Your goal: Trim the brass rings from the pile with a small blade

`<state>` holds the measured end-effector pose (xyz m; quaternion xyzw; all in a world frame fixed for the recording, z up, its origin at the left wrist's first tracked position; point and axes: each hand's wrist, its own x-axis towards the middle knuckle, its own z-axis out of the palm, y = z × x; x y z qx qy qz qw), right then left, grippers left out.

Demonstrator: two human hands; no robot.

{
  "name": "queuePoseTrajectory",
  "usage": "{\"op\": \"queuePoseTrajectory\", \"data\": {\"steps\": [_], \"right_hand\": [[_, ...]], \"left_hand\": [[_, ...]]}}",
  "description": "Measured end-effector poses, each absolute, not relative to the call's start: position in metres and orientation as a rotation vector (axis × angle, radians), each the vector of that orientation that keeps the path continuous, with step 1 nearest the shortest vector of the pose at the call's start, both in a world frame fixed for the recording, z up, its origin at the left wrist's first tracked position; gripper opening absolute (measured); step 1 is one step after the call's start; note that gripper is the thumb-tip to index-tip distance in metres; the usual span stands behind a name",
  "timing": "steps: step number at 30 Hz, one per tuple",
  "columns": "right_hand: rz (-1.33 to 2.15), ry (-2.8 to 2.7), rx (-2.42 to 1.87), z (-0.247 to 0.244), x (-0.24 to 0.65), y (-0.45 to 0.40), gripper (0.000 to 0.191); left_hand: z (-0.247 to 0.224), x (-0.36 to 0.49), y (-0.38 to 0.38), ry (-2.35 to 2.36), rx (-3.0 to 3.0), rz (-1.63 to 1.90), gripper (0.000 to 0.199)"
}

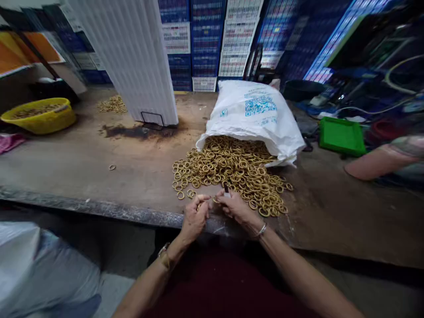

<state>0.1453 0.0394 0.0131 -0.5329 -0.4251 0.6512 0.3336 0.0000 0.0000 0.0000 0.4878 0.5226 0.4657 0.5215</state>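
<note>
At the table's front edge my left hand [194, 217] is closed, its fingers pinched around a brass-coloured ring [198, 206]. Just to the right, my right hand [236, 206] is closed on a small tool with a dark and pale end [227, 191] that sticks up past the fingers; its kind is unclear. Another ring [215, 200] shows at the right fingertips. The two hands nearly meet. Beyond them a heap of brass-coloured rings [232, 168] spills from the mouth of a white woven sack [225, 117] lying on its side.
One loose ring [112, 167] lies on the worn table [142, 176] at left. Farther back are a yellow basin [56, 121], a small ring pile [114, 105] and a white ribbed column [139, 57]. A green tray [342, 136] and another person's forearm [380, 161] are at right.
</note>
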Motion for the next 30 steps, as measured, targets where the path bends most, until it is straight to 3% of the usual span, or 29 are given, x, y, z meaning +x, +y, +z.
{"op": "queuePoseTrajectory", "data": {"steps": [7, 16, 24, 30], "right_hand": [[1.92, -0.99, -1.244, 0.02, 0.154, 0.022, 0.02], [1.439, -1.338, -1.44, 0.01, 0.154, 0.014, 0.022], [1.455, -1.327, -1.424, 0.009, 0.162, 0.011, 0.025], [0.907, -1.811, -1.44, 0.0, 0.172, 0.004, 0.014]], "left_hand": [[0.003, 0.017, -0.004, 1.155, 1.358, 1.104, 0.023], [0.014, 0.022, -0.01, 1.222, 1.15, 1.034, 0.02], [0.017, 0.028, -0.016, 0.947, 0.769, 0.923, 0.027], [0.016, 0.032, -0.018, 1.026, 0.848, 0.985, 0.026]]}}
